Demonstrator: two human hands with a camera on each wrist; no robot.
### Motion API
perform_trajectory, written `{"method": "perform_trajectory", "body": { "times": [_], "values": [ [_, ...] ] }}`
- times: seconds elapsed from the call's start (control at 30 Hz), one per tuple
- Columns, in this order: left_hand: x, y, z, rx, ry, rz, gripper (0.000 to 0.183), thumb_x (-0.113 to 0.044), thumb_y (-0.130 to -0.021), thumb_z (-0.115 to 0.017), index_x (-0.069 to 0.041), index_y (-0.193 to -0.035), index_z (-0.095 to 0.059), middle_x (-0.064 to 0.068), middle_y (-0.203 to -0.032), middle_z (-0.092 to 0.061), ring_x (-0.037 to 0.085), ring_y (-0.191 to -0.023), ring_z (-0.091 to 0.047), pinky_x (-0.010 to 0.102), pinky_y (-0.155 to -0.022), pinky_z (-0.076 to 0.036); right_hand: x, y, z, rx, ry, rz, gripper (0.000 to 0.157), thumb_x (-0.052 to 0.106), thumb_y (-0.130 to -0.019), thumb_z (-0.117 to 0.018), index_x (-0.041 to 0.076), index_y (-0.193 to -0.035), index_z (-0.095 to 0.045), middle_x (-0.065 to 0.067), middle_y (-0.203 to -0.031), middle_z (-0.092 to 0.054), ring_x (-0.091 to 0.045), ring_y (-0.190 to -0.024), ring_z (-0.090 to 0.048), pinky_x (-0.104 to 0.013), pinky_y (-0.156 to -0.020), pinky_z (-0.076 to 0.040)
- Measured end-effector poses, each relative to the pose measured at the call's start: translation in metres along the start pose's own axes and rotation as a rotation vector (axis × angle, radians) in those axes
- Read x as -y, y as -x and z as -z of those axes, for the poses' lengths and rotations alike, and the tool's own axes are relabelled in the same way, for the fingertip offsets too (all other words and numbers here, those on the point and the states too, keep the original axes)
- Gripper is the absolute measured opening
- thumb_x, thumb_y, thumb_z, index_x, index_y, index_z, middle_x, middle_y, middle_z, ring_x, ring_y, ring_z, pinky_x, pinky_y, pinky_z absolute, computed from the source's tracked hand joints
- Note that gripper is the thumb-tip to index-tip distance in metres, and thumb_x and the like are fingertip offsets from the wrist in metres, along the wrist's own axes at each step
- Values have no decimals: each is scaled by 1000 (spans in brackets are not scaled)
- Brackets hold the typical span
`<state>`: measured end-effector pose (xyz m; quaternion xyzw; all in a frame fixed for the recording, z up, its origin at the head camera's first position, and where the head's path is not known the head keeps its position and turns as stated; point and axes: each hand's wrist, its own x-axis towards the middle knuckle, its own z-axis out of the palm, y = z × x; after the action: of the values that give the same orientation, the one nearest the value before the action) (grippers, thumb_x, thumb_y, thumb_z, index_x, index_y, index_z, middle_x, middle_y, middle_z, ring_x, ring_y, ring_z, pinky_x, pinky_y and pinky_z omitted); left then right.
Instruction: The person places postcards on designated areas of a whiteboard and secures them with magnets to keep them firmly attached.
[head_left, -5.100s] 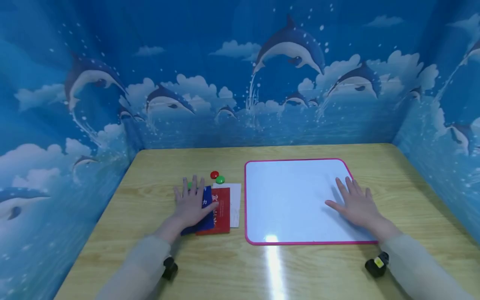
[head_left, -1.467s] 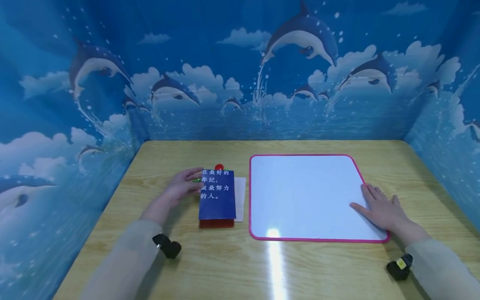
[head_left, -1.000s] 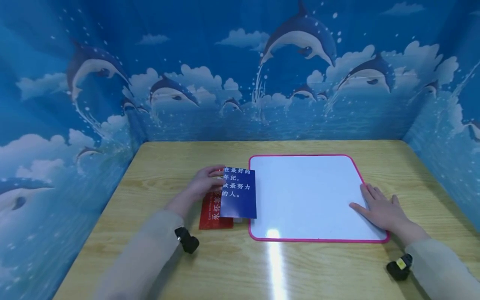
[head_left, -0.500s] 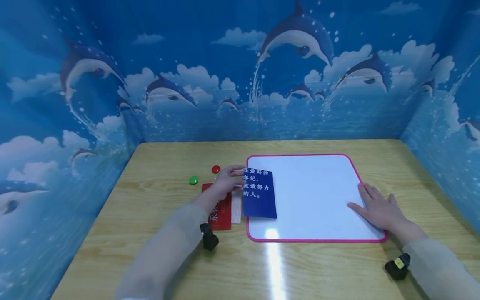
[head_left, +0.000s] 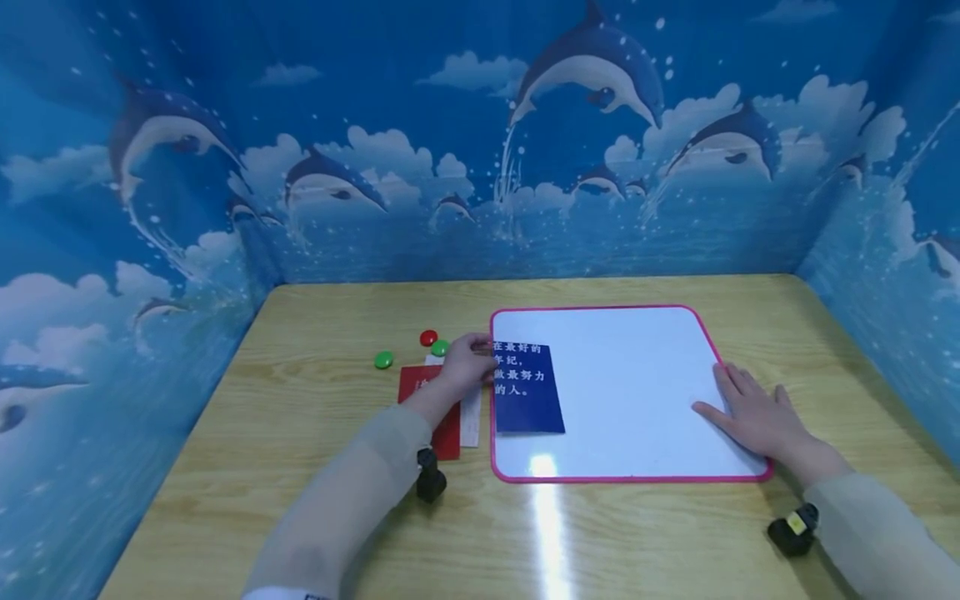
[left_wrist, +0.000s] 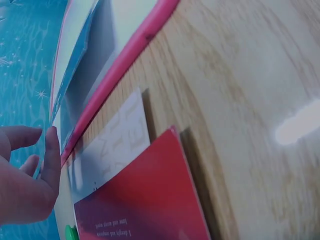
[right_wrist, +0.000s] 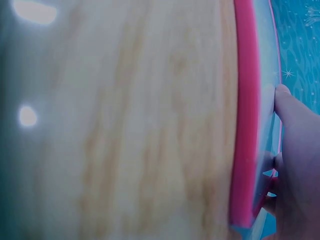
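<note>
My left hand (head_left: 467, 367) pinches the left edge of a dark blue card (head_left: 528, 408) with white Chinese writing. The card overlaps the left part of a whiteboard (head_left: 622, 392) with a pink rim; in the left wrist view the card (left_wrist: 75, 62) stands tilted over the board. My right hand (head_left: 761, 421) rests with spread fingers on the board's right edge; in the right wrist view the same hand (right_wrist: 300, 160) lies beyond the pink rim (right_wrist: 246, 115). Under my left forearm lies a red card (head_left: 447, 437), partly on top of a white card (head_left: 470, 421).
A red disc (head_left: 428, 337) and two green ones, one green disc (head_left: 384, 360) to the left and another green disc (head_left: 440, 348) by the white card, lie behind the cards. A dolphin-print curtain (head_left: 360, 242) encloses the wooden table (head_left: 315, 475) at the back and sides.
My left hand, earlier flat on the cards, has picked up the blue card and carried it right over the whiteboard, uncovering the red card. My right hand has shifted to the board's right edge.
</note>
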<state>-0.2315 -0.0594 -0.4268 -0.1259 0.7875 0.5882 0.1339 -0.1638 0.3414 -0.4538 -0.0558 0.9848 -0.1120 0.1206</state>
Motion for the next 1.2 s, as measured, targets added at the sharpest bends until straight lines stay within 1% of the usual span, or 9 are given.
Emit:
{"method": "perform_trajectory", "body": {
  "times": [0.2, 0.33, 0.43, 0.53, 0.63, 0.73, 0.83, 0.97, 1.2],
  "values": [
    [0, 0, 1, -14, -22, -12, 42, -8, -90, -54, -6, -132, -50, 12, -114, -57, 15, -81, -57, 24, -64, -55, 2, 1, 1, -9, 15, 4, 90, 61, -93, -34, -8, -146, -10, -37, -146, -14, -54, -133, -13, -78, -98, -3],
    [1, 0, 7, -60, -103, -62, 42, -18, -90, -58, -10, -131, -52, 10, -119, -57, 22, -99, -59, 32, -82, -54, 5, 0, 5, 2, 10, -1, 93, 63, -92, -35, -10, -145, -12, -39, -144, -15, -55, -132, -14, -78, -97, -3],
    [2, 0, 16, -105, -211, -110, 43, -28, -90, -59, -14, -130, -53, 7, -128, -56, 25, -119, -52, 38, -98, -47, 7, -2, 8, 1, 7, -2, 96, 65, -90, -36, -11, -144, -14, -40, -144, -15, -55, -132, -13, -78, -98, -2],
    [3, 2, 26, -124, -291, -167, 45, -32, -90, -58, -17, -132, -51, 6, -136, -50, 26, -127, -46, 43, -105, -41, 15, -3, 9, -15, 17, 20, 95, 64, -90, -37, -10, -144, -15, -39, -145, -15, -55, -134, -11, -77, -99, -1],
    [5, 4, 38, -143, -426, -260, 47, -34, -91, -58, -16, -133, -49, 6, -141, -45, 27, -132, -39, 45, -109, -35, 33, -4, 10, -32, 27, 69, 92, 62, -90, -40, -7, -145, -16, -36, -148, -15, -52, -137, -11, -76, -101, 0],
    [8, 4, 52, -180, -626, -374, 49, -35, -90, -58, -14, -134, -48, 9, -142, -43, 28, -135, -34, 48, -113, -28, 56, -5, 10, -42, 46, 125, 91, 62, -90, -42, -4, -147, -17, -32, -150, -14, -49, -139, -11, -74, -104, 0],
    [12, 2, 67, -211, -791, -453, 51, -35, -90, -59, -12, -134, -48, 12, -142, -43, 32, -136, -30, 53, -114, -20, 80, -6, 9, -46, 44, 179, 90, 61, -89, -43, -1, -148, -16, -30, -152, -13, -47, -140, -10, -72, -106, 0],
    [18, 0, 84, -188, -898, -503, 54, -35, -90, -59, -11, -136, -47, 13, -145, -40, 37, -139, -24, 58, -114, -11, 107, -8, 8, -57, 12, 234, 88, 59, -89, -47, 1, -149, -16, -28, -153, -13, -47, -140, -9, -71, -107, 1],
    [31, -3, 109, -148, -1022, -530, 55, -37, -89, -58, -13, -136, -45, 15, -146, -38, 40, -139, -22, 64, -112, -6, 138, -13, 3, -67, 32, 285, 82, 57, -90, -46, 7, -149, -19, -24, -154, -15, -46, -141, -8, -71, -107, 1]
  ]
}}
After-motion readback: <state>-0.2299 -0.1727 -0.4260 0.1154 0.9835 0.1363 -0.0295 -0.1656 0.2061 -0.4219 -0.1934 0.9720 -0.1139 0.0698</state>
